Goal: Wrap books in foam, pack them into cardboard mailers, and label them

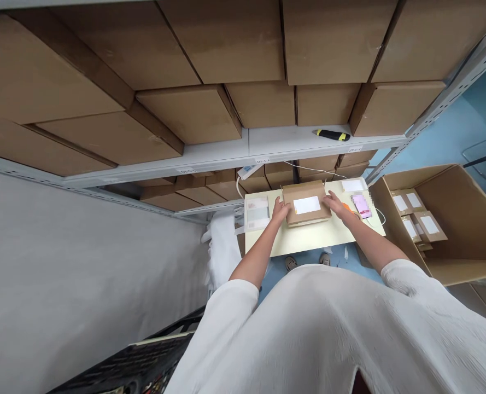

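Note:
A brown cardboard box [304,217] with a white label [307,205] on its face is between my two hands over the pale yellow table [308,239]. My left hand [281,210] grips the box's left side. At its right side, my right hand [333,202] holds the edge. Something orange [348,208] shows beside my right hand, partly hidden by it. Farther right on the table lies a phone [362,206] with a pink screen. A clear tray [256,212] with white sheets sits at the table's left end.
Shelves [222,149] packed with cardboard boxes run across the front, with a black and yellow cutter [332,135] on the ledge. At the right, a large open carton [468,219] holds several small labelled boxes [430,225]. White wrapping material [223,246] hangs left of the table.

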### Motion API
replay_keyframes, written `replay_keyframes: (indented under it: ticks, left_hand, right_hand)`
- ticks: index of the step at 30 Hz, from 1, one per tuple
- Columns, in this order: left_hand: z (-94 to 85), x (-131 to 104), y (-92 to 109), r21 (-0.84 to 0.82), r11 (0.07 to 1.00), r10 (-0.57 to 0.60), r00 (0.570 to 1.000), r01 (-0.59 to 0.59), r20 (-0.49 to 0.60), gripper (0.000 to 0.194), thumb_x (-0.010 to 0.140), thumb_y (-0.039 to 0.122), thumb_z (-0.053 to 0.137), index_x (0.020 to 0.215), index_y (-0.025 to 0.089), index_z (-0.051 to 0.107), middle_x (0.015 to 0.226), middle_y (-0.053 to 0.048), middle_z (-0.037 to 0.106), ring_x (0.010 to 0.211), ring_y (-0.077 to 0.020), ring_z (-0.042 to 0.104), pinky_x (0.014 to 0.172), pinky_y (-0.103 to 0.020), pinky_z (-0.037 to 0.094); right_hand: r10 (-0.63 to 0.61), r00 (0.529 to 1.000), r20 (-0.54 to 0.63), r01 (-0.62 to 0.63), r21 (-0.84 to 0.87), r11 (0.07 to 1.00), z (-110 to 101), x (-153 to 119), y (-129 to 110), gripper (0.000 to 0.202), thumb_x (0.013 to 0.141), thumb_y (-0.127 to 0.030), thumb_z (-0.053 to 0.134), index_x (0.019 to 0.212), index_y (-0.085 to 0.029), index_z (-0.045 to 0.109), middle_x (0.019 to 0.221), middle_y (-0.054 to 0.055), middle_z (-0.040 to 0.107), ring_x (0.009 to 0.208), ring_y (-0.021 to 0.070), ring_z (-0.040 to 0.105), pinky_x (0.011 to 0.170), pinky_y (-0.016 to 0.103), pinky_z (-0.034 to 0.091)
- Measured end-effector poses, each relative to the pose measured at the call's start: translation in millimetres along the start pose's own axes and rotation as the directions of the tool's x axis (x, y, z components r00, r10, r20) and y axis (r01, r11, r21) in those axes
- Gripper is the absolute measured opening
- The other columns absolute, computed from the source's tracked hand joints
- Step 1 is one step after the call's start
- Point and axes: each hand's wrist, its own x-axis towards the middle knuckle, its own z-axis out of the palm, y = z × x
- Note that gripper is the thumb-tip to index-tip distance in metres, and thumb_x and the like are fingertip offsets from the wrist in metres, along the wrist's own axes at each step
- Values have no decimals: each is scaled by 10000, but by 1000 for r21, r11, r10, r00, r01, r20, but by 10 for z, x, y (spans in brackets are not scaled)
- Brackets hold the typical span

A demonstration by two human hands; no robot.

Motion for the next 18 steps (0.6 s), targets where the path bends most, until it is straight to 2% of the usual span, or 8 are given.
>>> replay_keyframes:
  ticks: [1,3,6,9,13,18]
  left_hand:
    - [-26,-33,-6,-29,998,-56,998,56,-4,948,940,446,719,1755,211,295,1563,-194,672,1407,-314,691,1143,-423,551]
    - [-84,-90,-2,-56,995,-82,997,82,-10,917,972,487,683,1758,215,296,1542,-169,693,1404,-294,688,1150,-406,542]
    - [-171,-127,42,-65,997,-34,999,32,-30,852,1018,545,606,1755,248,299,1520,-129,703,1402,-263,680,1130,-377,552]
    - [-241,-134,81,-70,997,17,998,-21,-55,798,1055,581,556,1742,259,310,1535,-122,674,1411,-245,665,1101,-351,564]
    - [-288,-197,22,-76,996,38,996,-45,-85,751,1083,622,517,1711,249,341,1480,-130,682,1404,-236,662,1113,-351,551]
    - [-272,-332,-151,-114,994,-6,999,1,-47,709,1124,706,338,1684,271,353,1542,-155,652,1402,-234,668,1061,-357,575]
  right_hand:
    - [-11,1000,-8,11,-8,1000,-1,-40,2,874,982,-564,567,1778,-287,335,1553,114,679,1362,283,688,1159,443,571]
    - [-34,999,-20,34,-24,999,-13,-118,-10,848,1004,-605,541,1774,-309,344,1493,93,711,1333,283,696,1148,450,577]
    - [-65,998,-24,66,15,998,-31,-194,-80,797,1053,-668,451,1769,-339,337,1571,90,654,1383,269,666,1122,427,593]
    - [-90,995,-37,93,122,988,-24,-218,-176,749,1103,-715,251,1758,-362,334,1651,102,578,1460,247,622,1105,394,597]
    - [-69,997,-38,76,233,970,18,-227,-215,839,1094,-747,21,1748,-331,343,1605,143,601,1480,249,613,1120,418,579]
    - [4,1000,9,-5,146,989,41,-253,-81,895,1062,-841,93,1688,-311,452,1486,168,682,1331,286,708,1032,428,618]
